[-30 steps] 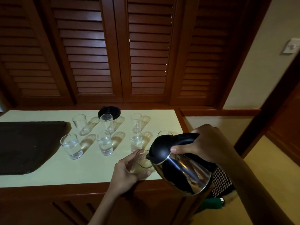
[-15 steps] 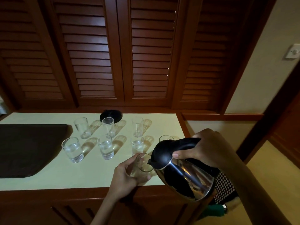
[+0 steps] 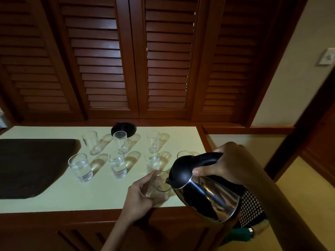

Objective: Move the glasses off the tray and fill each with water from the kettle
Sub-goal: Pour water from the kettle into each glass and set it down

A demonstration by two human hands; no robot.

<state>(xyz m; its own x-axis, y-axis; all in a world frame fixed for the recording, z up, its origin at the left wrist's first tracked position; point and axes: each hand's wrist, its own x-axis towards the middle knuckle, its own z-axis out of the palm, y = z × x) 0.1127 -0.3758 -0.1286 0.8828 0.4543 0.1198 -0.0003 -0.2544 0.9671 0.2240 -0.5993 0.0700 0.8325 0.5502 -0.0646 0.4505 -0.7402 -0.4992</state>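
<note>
**At the counter's near edge: spout poised over the held glass**

Near the front lip of the pale counter (image 3: 72, 198), wraps the left hand (image 3: 143, 194) round a clear tumbler (image 3: 160, 185), fingers curled about its wall. Cannot tell whether its base rests on the surface or sits just above it. Grips the kettle (image 3: 208, 196) with the right hand (image 3: 233, 165), fingers closed round the black handle, thumb laid along its side.

Tilts the kettle down and to the left, long axis slanting from handle at upper right to spout at lower left, with the spout just over the tumbler's rim. Shows no stream clearly enough to call. Depends, by the look of it, on that single alignment: spout above and just right of the glass mouth, left hand nearer and placed to steady it.

Polished steel body, mirror-bright and rounded; matte black lid and handle. Thin, straight-sided, transparent glass, likely slick.

Further back, off the dark tray (image 3: 27, 165): three water-filled glasses (image 3: 117, 163) in a row, three seemingly empty glasses (image 3: 120, 141) behind, one more glass (image 3: 183, 153) half hidden by the kettle lid. Round black kettle base (image 3: 123, 128) at the rear.
</note>
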